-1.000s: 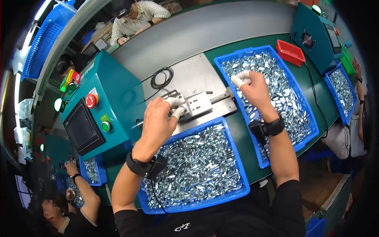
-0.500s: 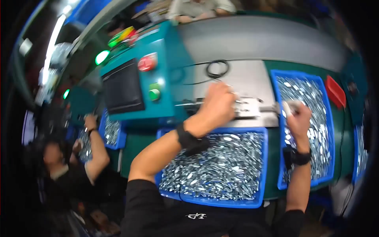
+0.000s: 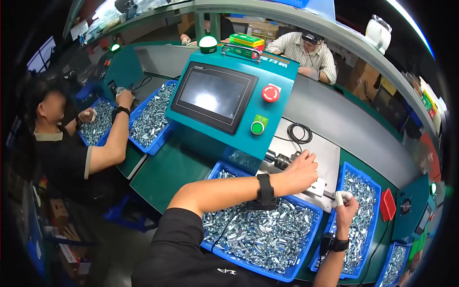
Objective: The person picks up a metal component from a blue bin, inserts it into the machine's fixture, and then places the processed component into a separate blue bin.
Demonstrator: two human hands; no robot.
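Note:
My left hand (image 3: 300, 172) is closed over the metal fixture on a steel plate (image 3: 330, 165), just right of a dark chuck (image 3: 282, 160) that sticks out of a teal machine (image 3: 229, 100). What its fingers grip is hidden beneath them. At the right end of the fixture, by a small metal bar (image 3: 329, 194), my right hand (image 3: 346, 206) has its fingers bent together, with pale covers on fingertips. Anything in its pinch is too small to make out. A light block (image 3: 316, 187) of the fixture shows between the hands.
Below my left forearm stands a blue bin (image 3: 287, 277) of small shiny metal parts; another blue bin (image 3: 377, 191) lies under my right hand. A red tray (image 3: 387, 205) and a black cable coil (image 3: 300, 133) are nearby. A co-worker (image 3: 71, 143) sits left, another person (image 3: 306, 55) across.
The view has swung and sharpened, so the machine and bins appear shifted and tilted. Both hands remain at the fixture, the left near the chuck and the right at its far end.

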